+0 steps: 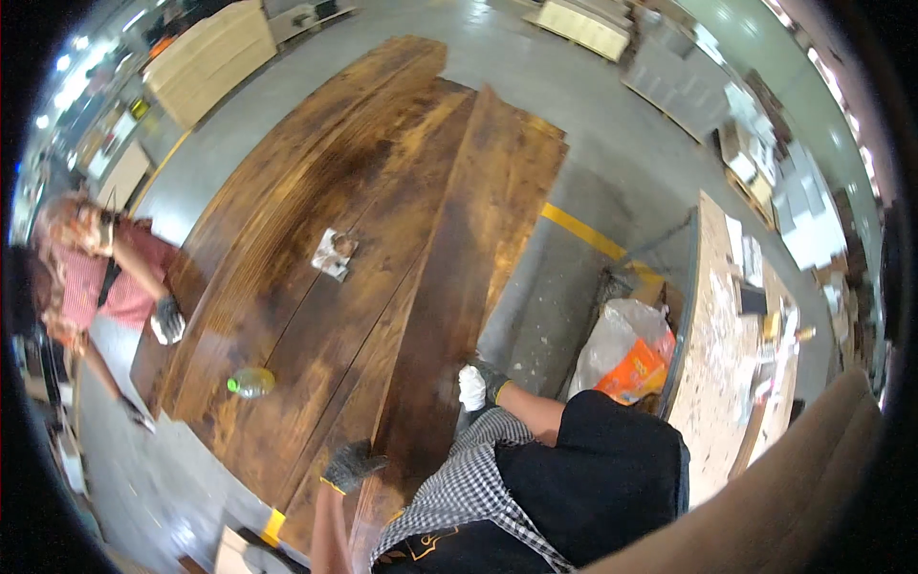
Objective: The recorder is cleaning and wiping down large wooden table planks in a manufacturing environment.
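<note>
- Dark-stained wood boards (382, 220), long and glossy, lie side by side in a low stack right in front of me, running away across the concrete floor (593, 105).
- My left hand (352, 465), in a grey glove, rests on the near end of the boards, fingers curled down on the edge. My right hand (475, 385) is at the right edge, closed around a white rag (470, 388).
- Risk as I see it: the right-most board (478, 249) sits skewed and overhangs, so leaning on that edge could tip or slide it.
- A clear bottle with a green cap (251, 383) lies on its side on the stain; a nudge could roll it off the left edge.
- A crumpled stained rag (335, 253) sits mid-board, apart from both hands.
- Another person's gloved hand (168, 320) is on the far left edge, so any shove goes their way.
- To my right: a white and orange bag (626, 356) on the floor, then a spattered bench (717, 383), tight for stepping round.
</note>
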